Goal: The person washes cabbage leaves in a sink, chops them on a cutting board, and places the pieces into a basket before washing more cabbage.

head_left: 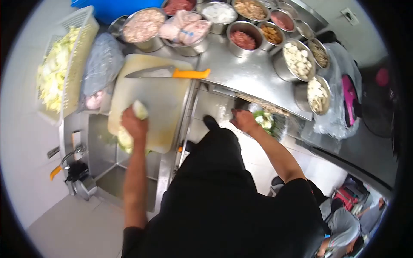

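My left hand [135,124] is over the left part of the white cutting board [167,101], its fingers closed around a pale piece of cabbage [140,110]. Below that hand, more cabbage [125,139] shows at the edge of the board, above the sink. A knife [167,73] with a yellow handle lies across the far part of the board, and neither hand touches it. My right hand [244,120] is held above the floor gap with curled fingers; what they hold, if anything, is hidden. Beside it, a clear bag-lined bin [278,124] contains green and white vegetable scraps.
A white basket [66,92] of chopped cabbage stands left, beside a grey plastic bag [102,62]. Metal pots of meat [243,39] and mushrooms [297,60] crowd the steel counter [241,71]. A sink [105,161] is below the board. Another person [344,228] is lower right.
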A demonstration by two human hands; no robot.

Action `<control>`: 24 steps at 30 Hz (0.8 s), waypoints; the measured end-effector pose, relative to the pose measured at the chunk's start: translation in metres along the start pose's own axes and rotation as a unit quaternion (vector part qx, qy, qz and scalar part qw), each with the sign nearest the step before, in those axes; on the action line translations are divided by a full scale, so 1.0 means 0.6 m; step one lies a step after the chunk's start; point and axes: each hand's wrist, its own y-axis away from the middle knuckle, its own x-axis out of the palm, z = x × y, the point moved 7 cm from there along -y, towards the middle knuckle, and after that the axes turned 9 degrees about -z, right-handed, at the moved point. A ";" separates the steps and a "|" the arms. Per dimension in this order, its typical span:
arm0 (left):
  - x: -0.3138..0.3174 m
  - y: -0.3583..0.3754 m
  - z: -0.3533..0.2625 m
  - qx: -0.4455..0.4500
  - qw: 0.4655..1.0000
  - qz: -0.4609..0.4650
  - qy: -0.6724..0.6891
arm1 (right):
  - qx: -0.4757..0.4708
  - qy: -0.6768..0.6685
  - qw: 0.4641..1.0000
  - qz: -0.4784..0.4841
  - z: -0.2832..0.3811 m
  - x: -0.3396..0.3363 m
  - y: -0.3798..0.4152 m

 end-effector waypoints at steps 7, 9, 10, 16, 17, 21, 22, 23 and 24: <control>-0.025 0.045 -0.032 -0.119 0.992 -0.037 0.011 | -0.307 -0.026 0.820 -0.482 0.362 -0.182 -0.156; -0.024 0.037 -0.025 -0.084 0.992 0.051 0.080 | -0.279 0.008 0.855 -0.437 0.382 -0.142 -0.229; -0.031 0.029 -0.008 -0.089 0.992 0.046 0.076 | -0.239 0.049 0.890 -0.385 0.383 -0.118 -0.260; -0.025 0.019 0.021 -0.017 0.989 0.006 0.144 | -0.231 0.099 0.916 -0.314 0.379 -0.093 -0.260; -0.026 0.022 0.018 -0.017 0.991 -0.033 0.127 | -0.229 0.103 0.913 -0.321 0.372 -0.091 -0.244; -0.028 0.025 0.025 -0.056 0.991 -0.059 0.110 | -0.220 -0.014 0.946 -0.237 0.365 -0.129 -0.140; -0.030 0.025 0.027 -0.066 0.990 -0.064 0.109 | -0.225 -0.083 0.938 -0.250 0.365 -0.142 -0.115; -0.028 0.024 0.028 -0.067 0.990 -0.050 0.115 | -0.232 -0.078 0.937 -0.248 0.357 -0.130 -0.100; -0.026 0.023 0.029 -0.066 0.990 -0.034 0.120 | -0.172 -0.051 0.965 -0.189 0.334 -0.100 -0.099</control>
